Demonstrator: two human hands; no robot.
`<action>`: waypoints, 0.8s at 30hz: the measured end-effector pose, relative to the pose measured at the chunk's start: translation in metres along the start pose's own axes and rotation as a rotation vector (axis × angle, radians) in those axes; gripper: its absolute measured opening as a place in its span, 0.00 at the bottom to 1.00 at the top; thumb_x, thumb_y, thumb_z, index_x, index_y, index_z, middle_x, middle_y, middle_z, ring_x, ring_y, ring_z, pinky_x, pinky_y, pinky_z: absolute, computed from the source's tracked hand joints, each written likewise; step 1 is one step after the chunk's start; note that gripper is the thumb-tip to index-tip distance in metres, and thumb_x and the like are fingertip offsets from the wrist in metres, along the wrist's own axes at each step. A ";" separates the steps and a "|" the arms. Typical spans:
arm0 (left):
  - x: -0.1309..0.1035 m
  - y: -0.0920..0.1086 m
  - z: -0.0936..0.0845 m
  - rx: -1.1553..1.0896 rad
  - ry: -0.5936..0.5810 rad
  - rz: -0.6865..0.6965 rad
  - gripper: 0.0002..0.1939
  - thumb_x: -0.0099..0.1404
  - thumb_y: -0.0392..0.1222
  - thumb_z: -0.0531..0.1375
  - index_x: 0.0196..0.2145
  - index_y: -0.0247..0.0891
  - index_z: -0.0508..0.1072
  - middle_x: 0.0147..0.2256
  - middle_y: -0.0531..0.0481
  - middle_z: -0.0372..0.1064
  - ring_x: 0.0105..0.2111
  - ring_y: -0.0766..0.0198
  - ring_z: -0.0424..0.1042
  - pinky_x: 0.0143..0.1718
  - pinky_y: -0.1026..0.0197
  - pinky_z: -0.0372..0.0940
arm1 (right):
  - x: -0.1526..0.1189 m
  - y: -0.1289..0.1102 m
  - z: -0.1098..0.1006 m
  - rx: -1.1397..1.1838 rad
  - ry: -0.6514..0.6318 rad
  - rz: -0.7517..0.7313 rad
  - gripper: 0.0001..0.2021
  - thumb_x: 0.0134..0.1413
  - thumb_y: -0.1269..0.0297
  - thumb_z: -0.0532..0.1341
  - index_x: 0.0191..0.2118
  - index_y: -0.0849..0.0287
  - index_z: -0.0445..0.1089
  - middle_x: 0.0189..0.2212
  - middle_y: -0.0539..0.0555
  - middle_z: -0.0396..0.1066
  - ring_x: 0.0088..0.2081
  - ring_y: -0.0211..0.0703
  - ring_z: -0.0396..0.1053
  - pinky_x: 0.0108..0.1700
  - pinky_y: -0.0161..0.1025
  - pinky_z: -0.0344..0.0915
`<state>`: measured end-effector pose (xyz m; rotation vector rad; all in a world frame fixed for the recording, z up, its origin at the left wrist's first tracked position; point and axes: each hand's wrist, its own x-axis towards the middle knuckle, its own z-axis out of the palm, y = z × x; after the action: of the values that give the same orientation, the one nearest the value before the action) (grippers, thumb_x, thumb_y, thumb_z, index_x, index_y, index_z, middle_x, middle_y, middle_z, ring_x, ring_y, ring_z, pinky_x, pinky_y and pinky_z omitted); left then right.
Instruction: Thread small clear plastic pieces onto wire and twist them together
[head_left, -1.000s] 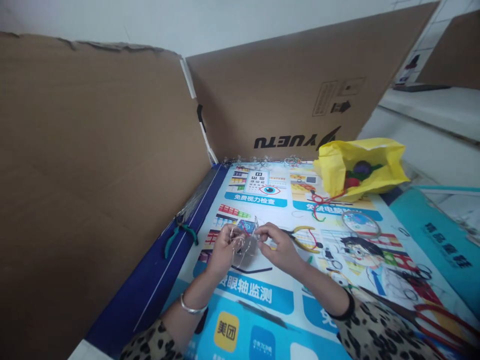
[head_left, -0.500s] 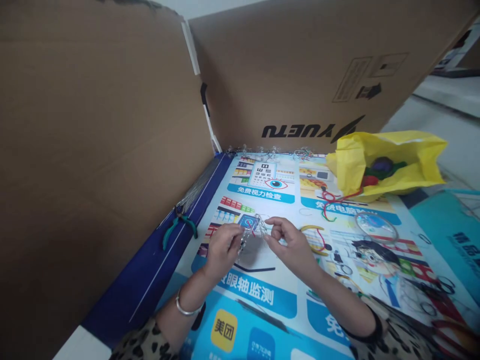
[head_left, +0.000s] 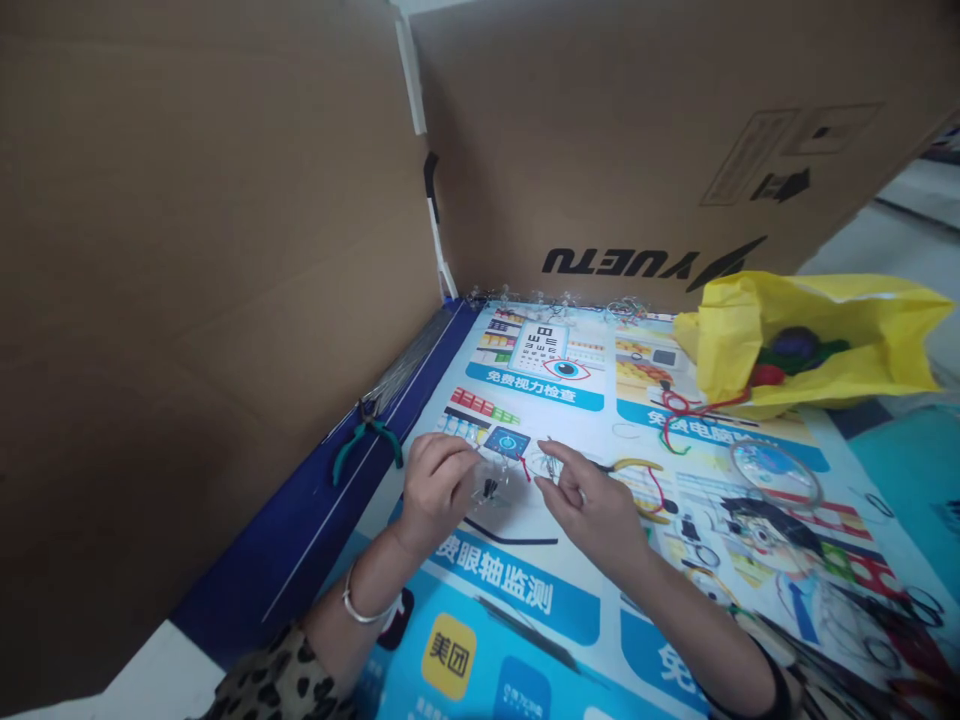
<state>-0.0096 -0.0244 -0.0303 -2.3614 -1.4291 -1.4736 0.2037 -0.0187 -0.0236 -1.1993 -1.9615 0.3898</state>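
My left hand (head_left: 437, 482) is closed, its thumb and forefinger pinching a thin silver wire piece (head_left: 491, 487). The piece is bent into loops, with a dark part near its middle, and its fine detail is blurred. A short red cord (head_left: 524, 466) shows between the two hands. My right hand (head_left: 589, 492) faces the left one, thumb and forefinger curved around thin strands at the right side of the wirework. Both hands are above a printed sheet (head_left: 517, 625). Right of my right hand lie yellow-handled pliers (head_left: 637, 466) with red cord across them.
Teal-handled pliers (head_left: 365, 440) lie on the blue left edge beside a bundle of straight wires (head_left: 411, 357). Cardboard walls (head_left: 247, 200) rise left and behind. Small wire pieces line the back. At right are a yellow bag (head_left: 825, 300) holding yarn, a wire coil (head_left: 776, 474) and scissors (head_left: 919, 605).
My hands have drawn slightly apart, and the wire piece between them has changed its angle. The camera has turned a little, so the surroundings sit farther right.
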 end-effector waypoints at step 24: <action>0.003 0.001 0.010 -0.357 -0.016 -0.431 0.11 0.57 0.26 0.51 0.27 0.38 0.70 0.32 0.50 0.62 0.35 0.64 0.65 0.38 0.61 0.61 | 0.010 0.012 -0.008 0.503 -0.173 0.326 0.18 0.44 0.72 0.59 0.44 0.54 0.61 0.29 0.46 0.57 0.22 0.31 0.56 0.27 0.33 0.59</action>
<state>-0.0014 -0.0179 -0.0334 -2.3463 -1.9148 -1.9600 0.2143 -0.0055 -0.0212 -1.1709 -1.6576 1.1150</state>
